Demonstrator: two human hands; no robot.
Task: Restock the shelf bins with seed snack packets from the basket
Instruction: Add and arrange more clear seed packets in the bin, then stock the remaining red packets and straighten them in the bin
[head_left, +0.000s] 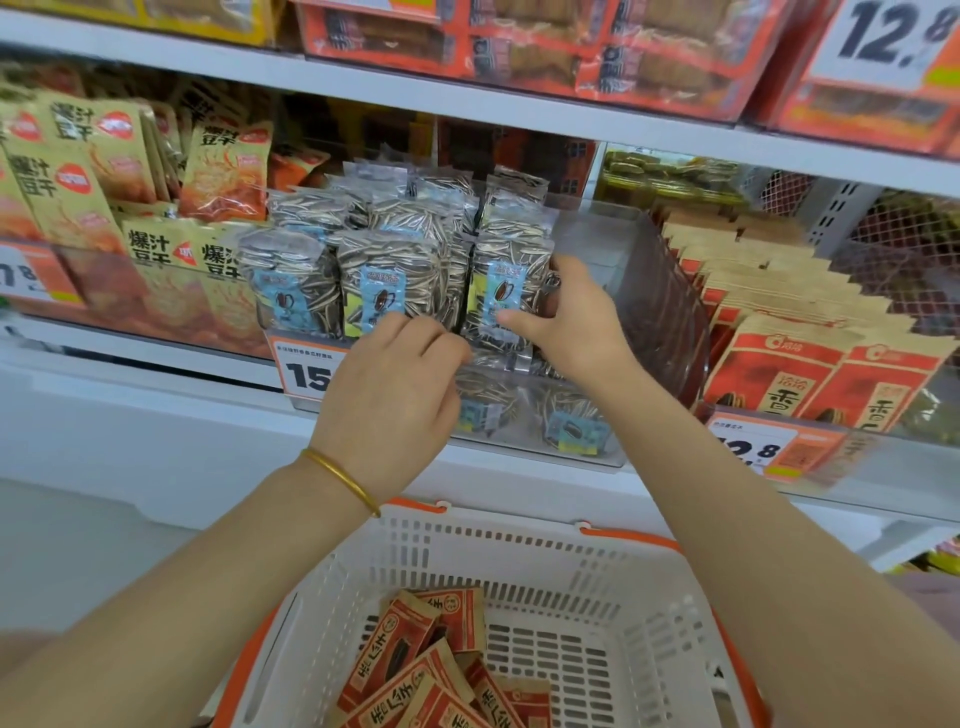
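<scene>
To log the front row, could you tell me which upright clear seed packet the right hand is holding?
The rightmost front packet: the right hand pinches it, thumb on its blue label. The other two stand left of that hand.

Two hands: left hand (387, 384), right hand (566, 325). One gold bangle (343, 480). One basket (519, 551) below the clear bin (649, 270), with at least six red seed packets (395, 660). Three clear seed packets (387, 280) upright along the bin's front, two flat beneath.

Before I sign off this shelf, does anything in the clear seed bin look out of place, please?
Yes: two flat packets lie on the floor of the clear bin at its front, while the upright packets behind them stand in rows.
</scene>
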